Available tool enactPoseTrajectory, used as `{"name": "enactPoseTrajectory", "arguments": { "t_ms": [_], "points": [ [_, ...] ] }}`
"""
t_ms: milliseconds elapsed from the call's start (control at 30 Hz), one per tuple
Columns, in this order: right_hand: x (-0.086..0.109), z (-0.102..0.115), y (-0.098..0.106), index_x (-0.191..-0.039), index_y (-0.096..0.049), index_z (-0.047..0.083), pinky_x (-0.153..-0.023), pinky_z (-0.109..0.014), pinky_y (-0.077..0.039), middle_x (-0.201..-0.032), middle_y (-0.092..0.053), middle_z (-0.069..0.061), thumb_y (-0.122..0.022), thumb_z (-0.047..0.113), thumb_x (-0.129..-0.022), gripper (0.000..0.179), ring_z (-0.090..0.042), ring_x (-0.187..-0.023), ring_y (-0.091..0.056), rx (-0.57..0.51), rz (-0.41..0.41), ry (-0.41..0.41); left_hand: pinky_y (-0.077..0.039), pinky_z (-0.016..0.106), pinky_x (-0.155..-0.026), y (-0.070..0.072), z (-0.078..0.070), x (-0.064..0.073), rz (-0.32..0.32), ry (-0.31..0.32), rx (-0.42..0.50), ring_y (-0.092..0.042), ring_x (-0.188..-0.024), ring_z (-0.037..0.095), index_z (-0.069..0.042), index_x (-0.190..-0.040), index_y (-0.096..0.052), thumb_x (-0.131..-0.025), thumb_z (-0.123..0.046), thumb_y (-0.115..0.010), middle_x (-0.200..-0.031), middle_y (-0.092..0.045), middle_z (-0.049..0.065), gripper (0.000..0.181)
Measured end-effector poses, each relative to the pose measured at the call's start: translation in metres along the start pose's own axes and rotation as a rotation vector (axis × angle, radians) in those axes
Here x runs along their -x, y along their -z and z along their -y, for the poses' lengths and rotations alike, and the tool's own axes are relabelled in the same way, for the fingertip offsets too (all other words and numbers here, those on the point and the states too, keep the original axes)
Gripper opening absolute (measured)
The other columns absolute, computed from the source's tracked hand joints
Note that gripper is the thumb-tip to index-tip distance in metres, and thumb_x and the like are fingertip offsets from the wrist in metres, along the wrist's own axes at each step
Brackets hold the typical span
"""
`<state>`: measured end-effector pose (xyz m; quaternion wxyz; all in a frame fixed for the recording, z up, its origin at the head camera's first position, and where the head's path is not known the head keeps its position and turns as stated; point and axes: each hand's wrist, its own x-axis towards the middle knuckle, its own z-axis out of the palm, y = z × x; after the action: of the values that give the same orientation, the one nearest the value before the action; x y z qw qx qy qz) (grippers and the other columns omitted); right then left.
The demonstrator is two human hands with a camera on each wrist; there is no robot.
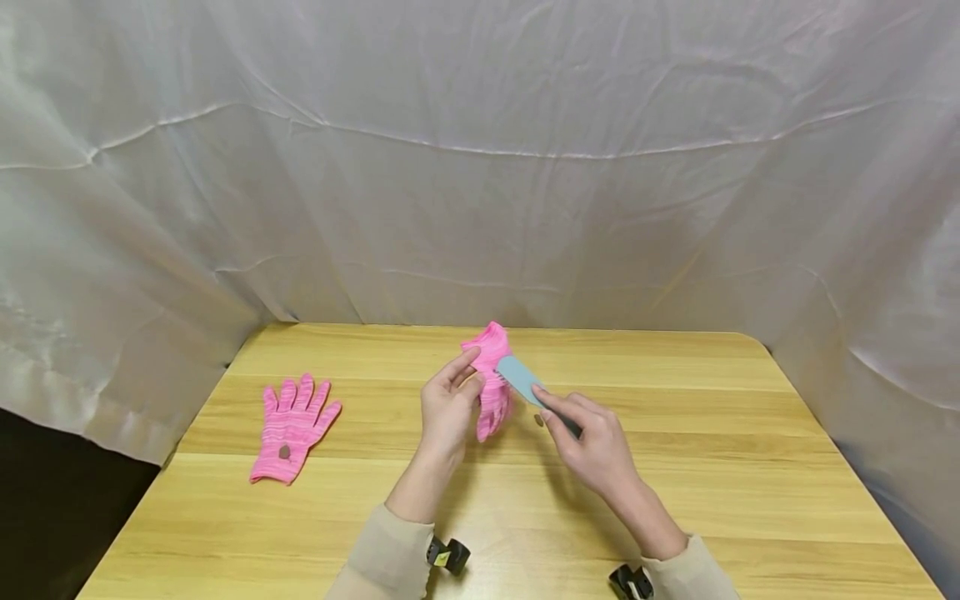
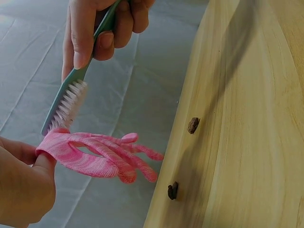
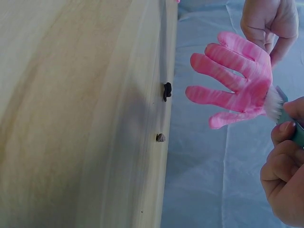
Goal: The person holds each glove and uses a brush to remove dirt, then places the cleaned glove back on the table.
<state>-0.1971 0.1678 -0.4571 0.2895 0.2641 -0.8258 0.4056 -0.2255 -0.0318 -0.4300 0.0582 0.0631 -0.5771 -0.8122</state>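
Observation:
A pink knit glove (image 1: 492, 400) hangs above the table, its fingers pointing down in the head view. My left hand (image 1: 448, 408) pinches it near the cuff between thumb and fingers. My right hand (image 1: 596, 442) grips the handle of a blue-green brush (image 1: 521, 379), with the index finger laid along its back. In the left wrist view the white bristles (image 2: 69, 105) touch the glove (image 2: 90, 154) close to the cuff. The right wrist view shows the bristles (image 3: 273, 104) against the glove's lower palm (image 3: 254, 95).
A second pink glove (image 1: 294, 429) lies flat at the table's left, a brown spot (image 1: 284, 452) near its cuff. Two small dark lumps, one brown (image 2: 193, 125) and one blackish (image 2: 173, 190), lie on the wooden table (image 1: 712, 467). Grey cloth (image 1: 480, 208) hangs behind.

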Motion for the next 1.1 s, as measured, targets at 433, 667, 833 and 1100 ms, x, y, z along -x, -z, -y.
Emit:
{"name": "enactPoseTrajectory", "arguments": {
  "t_ms": [433, 667, 833, 1100],
  "points": [
    [0.0002, -0.0003, -0.0002, -0.121, -0.077, 0.006, -0.046, -0.011, -0.031, -0.082, -0.073, 0.000, -0.078, -0.007, -0.084, 0.039, 0.002, -0.056, -0.037, -0.015, -0.003, 0.017, -0.058, 0.021, -0.080, 0.0005, 0.0002, -0.0006, 0.002, 0.021, 0.020, -0.065, -0.096, 0.012, 0.002, -0.137, -0.065, -0.094, 0.009, -0.059, -0.125, -0.067, 0.022, 0.043],
    [-0.0002, 0.0004, -0.0002, -0.121, -0.077, 0.005, -0.047, -0.011, -0.032, -0.081, -0.073, 0.000, -0.079, -0.007, -0.084, 0.039, 0.001, -0.057, -0.038, -0.017, -0.003, 0.020, -0.058, 0.020, -0.082, 0.0000, 0.0004, -0.0010, 0.003, 0.043, 0.081, -0.065, -0.100, 0.013, 0.003, -0.137, -0.063, -0.095, 0.010, -0.058, -0.121, -0.068, 0.020, 0.043],
    [-0.0005, 0.0009, -0.0002, -0.121, -0.077, 0.004, -0.047, -0.011, -0.032, -0.081, -0.073, -0.001, -0.078, -0.008, -0.084, 0.039, 0.001, -0.057, -0.038, -0.022, -0.002, 0.022, -0.057, 0.019, -0.081, 0.0001, 0.0001, -0.0005, 0.001, 0.048, 0.089, -0.064, -0.099, 0.012, 0.003, -0.138, -0.063, -0.095, 0.010, -0.058, -0.121, -0.068, 0.019, 0.044],
    [-0.0007, 0.0010, -0.0001, -0.121, -0.076, 0.003, -0.046, -0.011, -0.032, -0.082, -0.074, -0.002, -0.078, -0.008, -0.085, 0.038, 0.001, -0.056, -0.038, -0.027, -0.002, 0.025, -0.058, 0.021, -0.087, 0.0000, 0.0008, -0.0007, -0.010, 0.040, 0.088, -0.064, -0.106, 0.015, 0.003, -0.137, -0.064, -0.094, 0.010, -0.058, -0.126, -0.067, 0.022, 0.044]
  ]
}}
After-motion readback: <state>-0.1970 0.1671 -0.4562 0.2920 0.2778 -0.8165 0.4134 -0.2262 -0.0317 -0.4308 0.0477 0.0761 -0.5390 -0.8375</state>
